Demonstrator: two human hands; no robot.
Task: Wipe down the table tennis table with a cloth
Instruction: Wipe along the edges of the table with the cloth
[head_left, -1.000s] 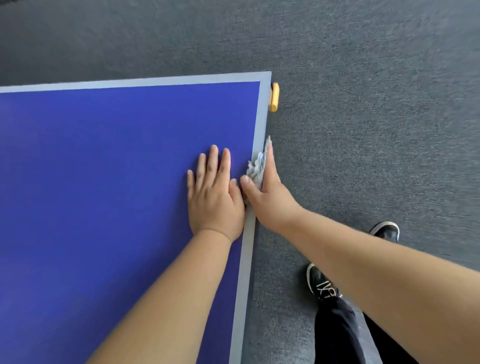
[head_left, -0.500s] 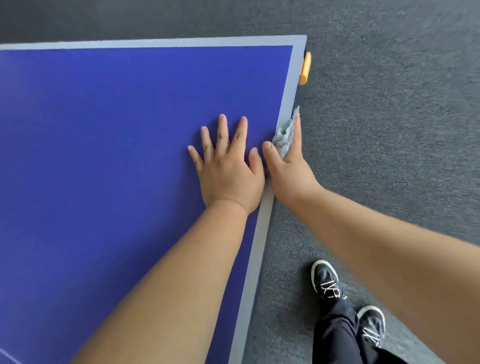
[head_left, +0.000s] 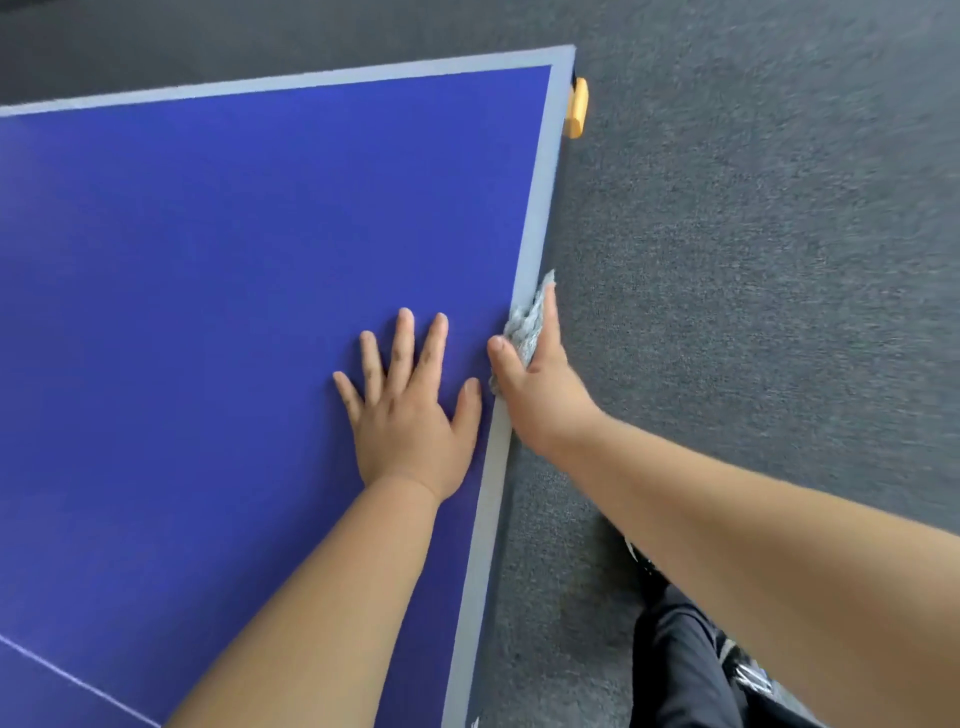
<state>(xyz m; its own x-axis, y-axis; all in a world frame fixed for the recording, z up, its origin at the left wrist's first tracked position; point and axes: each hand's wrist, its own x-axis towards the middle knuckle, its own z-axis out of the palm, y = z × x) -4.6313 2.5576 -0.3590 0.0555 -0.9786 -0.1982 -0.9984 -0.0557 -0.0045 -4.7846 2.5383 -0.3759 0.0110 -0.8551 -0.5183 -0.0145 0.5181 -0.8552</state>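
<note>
Fingers (head_left: 402, 338) of left hand (head_left: 410, 421): I see them straight and spread apart, palm flat on the blue top just left of the right border.
Right hand (head_left: 540, 400): thumb lies on the grey border (head_left: 535, 208) and the other fingers run down the outer side. They pinch the cloth against the edge.
Cloth (head_left: 524, 327): grey and bunched, it is wrapped over the right edge of the table (head_left: 208, 260), and its far tip pokes out past the forefinger.
Corner: I make out an orange piece (head_left: 577, 106) fixed to the side at the far right corner, well apart from the cloth.
Floor: grey carpet (head_left: 753, 260) on the right, with a dark trouser leg (head_left: 675, 665) near me.
Line: a thin white line (head_left: 78, 686) crosses the top at near left.
</note>
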